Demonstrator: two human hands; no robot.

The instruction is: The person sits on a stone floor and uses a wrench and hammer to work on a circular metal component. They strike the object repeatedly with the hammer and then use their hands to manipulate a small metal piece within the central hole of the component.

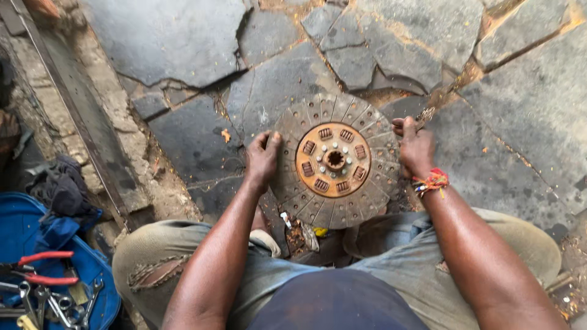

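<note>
Head camera looks steeply down (close) onto the stone floor (183, 36).

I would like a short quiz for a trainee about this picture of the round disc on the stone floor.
1. True or false: both hands touch the clutch disc.
2. Which side of the disc does the left hand grip? A) the left rim B) the centre hub C) the far rim
3. What lies in the blue tub at the lower left?

Key
1. True: the right hand is at the right rim and the left hand at the left rim.
2. A.
3. Hand tools: red-handled pliers and several spanners.
</note>
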